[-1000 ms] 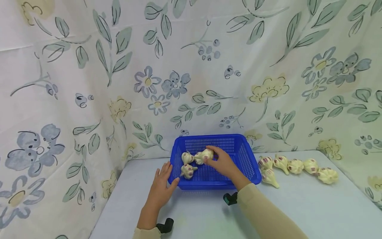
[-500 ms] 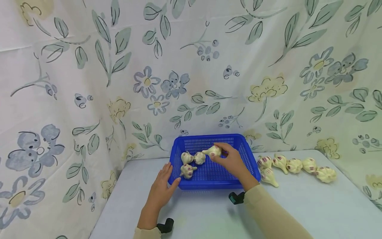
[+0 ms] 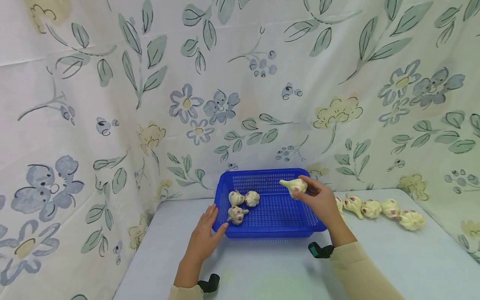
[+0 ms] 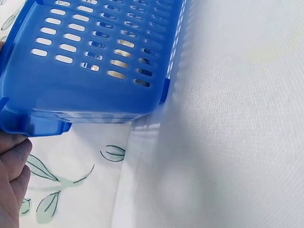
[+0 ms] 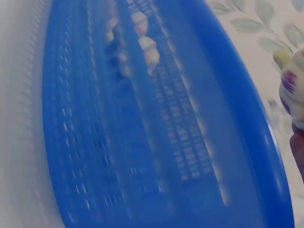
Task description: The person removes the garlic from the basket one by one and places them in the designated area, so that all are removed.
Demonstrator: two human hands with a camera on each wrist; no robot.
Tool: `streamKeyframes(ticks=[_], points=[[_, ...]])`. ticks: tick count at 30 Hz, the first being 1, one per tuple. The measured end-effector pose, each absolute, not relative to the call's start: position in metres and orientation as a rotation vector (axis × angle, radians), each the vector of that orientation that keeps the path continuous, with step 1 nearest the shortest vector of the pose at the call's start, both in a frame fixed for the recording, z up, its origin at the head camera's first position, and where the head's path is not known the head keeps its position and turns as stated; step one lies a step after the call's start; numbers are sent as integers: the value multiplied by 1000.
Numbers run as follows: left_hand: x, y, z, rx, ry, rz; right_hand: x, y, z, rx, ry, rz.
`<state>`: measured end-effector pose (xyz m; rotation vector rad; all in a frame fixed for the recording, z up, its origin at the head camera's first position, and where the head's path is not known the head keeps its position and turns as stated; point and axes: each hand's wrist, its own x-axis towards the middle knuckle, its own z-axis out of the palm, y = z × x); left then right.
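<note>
My right hand [image 3: 322, 204] pinches a garlic bulb [image 3: 296, 187] between thumb and fingers, its pale stem pointing left, over the right part of the blue basket [image 3: 270, 234]. In the right wrist view this held garlic bulb [image 5: 294, 88] shows at the right edge, beyond the basket's rim. My left hand [image 3: 204, 233] rests at the basket's front left corner, fingers laid along the rim; in the left wrist view only part of this hand [image 4: 12, 175] shows. Inside the basket, three garlic bulbs [image 3: 237, 215] sit grouped at the left end.
Several more garlic bulbs [image 3: 371, 208] lie in a row on the white table [image 3: 262, 266], right of the basket; my right hand partly hides the nearest. A flowered cloth [image 3: 243, 104] hangs behind the table. Each wrist wears a small black camera [image 3: 321, 251].
My right hand has carried the held garlic bulb rightward, away from the other bulbs in the basket, and now covers part of the row on the table. My left hand has stayed put.
</note>
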<state>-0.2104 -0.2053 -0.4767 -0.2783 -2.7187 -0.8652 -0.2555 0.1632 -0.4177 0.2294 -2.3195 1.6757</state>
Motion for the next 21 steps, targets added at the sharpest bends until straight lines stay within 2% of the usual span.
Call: streamKeyframes(ticks=[10,21], points=[[-210,-204,-476,-259,-2745,-917,-234,226,-423,-21,-2151,1707],[-210,-203,-475,-240,-2738,-919,-220,280,-460,-346,-2150,1816]])
